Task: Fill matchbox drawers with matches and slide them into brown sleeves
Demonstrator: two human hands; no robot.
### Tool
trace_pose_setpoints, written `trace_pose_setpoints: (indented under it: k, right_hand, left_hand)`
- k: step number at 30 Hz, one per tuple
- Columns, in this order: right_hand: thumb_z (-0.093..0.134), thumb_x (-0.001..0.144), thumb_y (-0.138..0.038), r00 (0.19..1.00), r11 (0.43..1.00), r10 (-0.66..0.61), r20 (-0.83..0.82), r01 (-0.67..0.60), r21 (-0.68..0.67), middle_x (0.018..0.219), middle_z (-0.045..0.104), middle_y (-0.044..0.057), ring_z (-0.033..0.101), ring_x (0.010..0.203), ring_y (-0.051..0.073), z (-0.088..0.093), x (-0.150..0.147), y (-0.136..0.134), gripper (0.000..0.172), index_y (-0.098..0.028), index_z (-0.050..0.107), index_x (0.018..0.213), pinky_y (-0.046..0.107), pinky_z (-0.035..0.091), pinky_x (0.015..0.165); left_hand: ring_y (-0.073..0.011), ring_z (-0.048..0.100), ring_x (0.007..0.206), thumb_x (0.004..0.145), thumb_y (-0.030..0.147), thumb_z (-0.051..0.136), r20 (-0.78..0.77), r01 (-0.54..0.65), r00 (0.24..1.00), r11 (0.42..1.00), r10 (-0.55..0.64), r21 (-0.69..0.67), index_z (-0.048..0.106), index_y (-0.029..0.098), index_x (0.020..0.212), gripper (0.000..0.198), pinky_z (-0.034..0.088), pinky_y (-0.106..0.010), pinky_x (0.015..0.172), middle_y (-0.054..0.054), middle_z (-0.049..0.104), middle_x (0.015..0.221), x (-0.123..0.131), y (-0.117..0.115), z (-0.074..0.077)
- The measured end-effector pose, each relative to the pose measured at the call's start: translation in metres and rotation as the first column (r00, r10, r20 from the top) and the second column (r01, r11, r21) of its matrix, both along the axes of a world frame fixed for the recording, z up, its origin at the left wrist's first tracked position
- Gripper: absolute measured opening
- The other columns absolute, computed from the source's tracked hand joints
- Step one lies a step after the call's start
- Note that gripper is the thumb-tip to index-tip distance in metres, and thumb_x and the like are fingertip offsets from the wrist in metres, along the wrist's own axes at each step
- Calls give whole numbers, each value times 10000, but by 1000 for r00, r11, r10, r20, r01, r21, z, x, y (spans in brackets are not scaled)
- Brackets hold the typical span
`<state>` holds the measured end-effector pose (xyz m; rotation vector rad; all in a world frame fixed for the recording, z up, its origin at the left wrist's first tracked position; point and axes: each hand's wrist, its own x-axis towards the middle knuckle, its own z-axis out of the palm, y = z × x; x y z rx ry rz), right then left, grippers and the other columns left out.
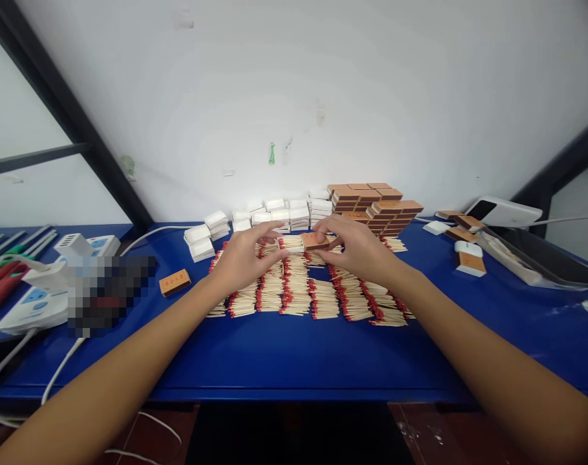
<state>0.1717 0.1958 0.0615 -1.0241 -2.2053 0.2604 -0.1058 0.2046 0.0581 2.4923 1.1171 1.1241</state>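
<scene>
Over the rows of matches, my left hand point(243, 254) pinches the left end of a white matchbox tray point(291, 250) with matches lying in it. My right hand point(352, 245) grips a brown matchbox sleeve point(314, 241) between thumb and fingers. The sleeve sits at the tray's right end, in line with it; how far the tray reaches inside is hidden. Below both hands, red-tipped matches point(294, 290) lie in several rows on the blue table point(274, 349).
White trays point(197, 242) are stacked along the wall, beside stacked brown matchboxes point(395, 210). One matchbox point(174, 282) lies at left, near a power strip point(37, 303) and cables. Loose boxes point(471, 263) and a white device point(504, 212) are at right.
</scene>
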Motion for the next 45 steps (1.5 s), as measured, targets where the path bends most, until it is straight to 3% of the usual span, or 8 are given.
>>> trace_pose_setpoints:
  k: [10,18,26,31,36,45]
  right_hand:
    - [714,966,-458,1000,1000,-14,3,14,14,1083,735,90,676,980,288,3,-2,-1,238,-271,575,916,451,529,821]
    - [724,957,-549,994,999,12,-106,-17,-42,1120,737,93,681,1028,285,3,-1,-3,303,-277,594,922,488,577,875]
    - [773,929,-525,994,1000,-13,-112,11,-24,1011,731,66,685,951,259,5,-3,-5,295,-266,632,944,460,593,833]
    - [804,906,-519,989,999,-3,-151,-3,-36,1070,744,73,692,1000,271,3,-3,-4,300,-264,652,948,488,620,862]
    - [858,855,-521,958,988,6,-288,-50,-147,1121,733,70,690,1101,283,2,-5,-5,318,-272,670,916,528,640,970]
    - [939,767,-467,848,933,-16,-530,-178,-312,1209,739,96,721,1144,286,0,-14,-8,379,-236,658,872,552,625,1053]
  left_hand:
    - [-253,793,1075,906,406,837,120,31,993,994,-19,-103,672,243,1372,521,625,-421,1006,-78,823,1192,1,1,1]
    - [-228,795,1021,848,394,872,269,85,963,968,-19,-234,691,211,1318,535,656,-410,968,-94,814,1207,1,6,1]
    - [-211,786,950,832,397,875,287,82,958,960,-1,-269,713,201,1300,532,654,-406,947,-91,822,1164,2,4,3]
    - [-236,788,1019,828,379,875,234,87,972,967,-29,-241,731,214,1282,504,637,-418,969,-86,824,1179,1,4,3]
    - [-246,782,1100,809,330,878,328,172,942,945,-75,-279,747,216,1236,461,641,-416,991,-91,816,1210,2,8,1]
    - [-221,789,968,722,325,955,454,279,885,897,-102,-342,785,202,1160,486,667,-419,961,-91,829,1108,0,15,-1]
